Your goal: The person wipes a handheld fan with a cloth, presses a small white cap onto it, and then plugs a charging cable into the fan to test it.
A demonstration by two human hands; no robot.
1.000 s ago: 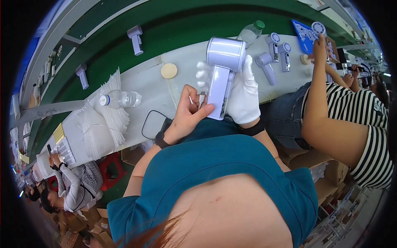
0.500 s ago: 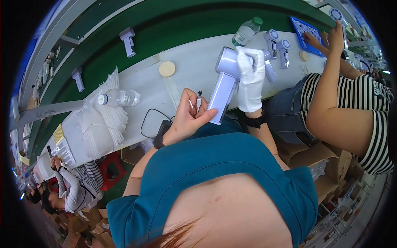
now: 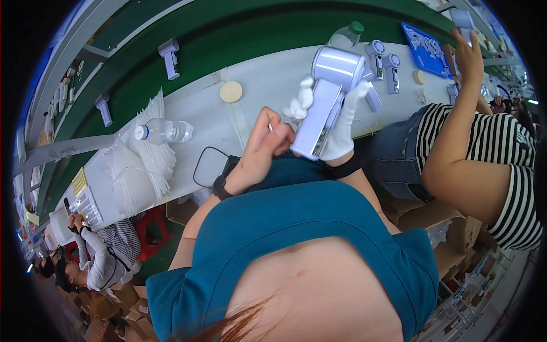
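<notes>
1. head view: the right hand [image 3: 336,134], in a white glove, grips a pale handheld fan [image 3: 326,97] over the white table [image 3: 268,85].
2. the left hand [image 3: 268,148] pinches a small plug at the fan's handle, fingers closed.
3. it looks like the plugging-in step; next the plug must line up with the port.

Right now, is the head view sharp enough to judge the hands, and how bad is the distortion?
Head view: even light; the gloved right hand and the pale handheld device it grips look fairly crisp, the bare left hand too. Fisheye bends the white bench and green belt; black corners.
</notes>
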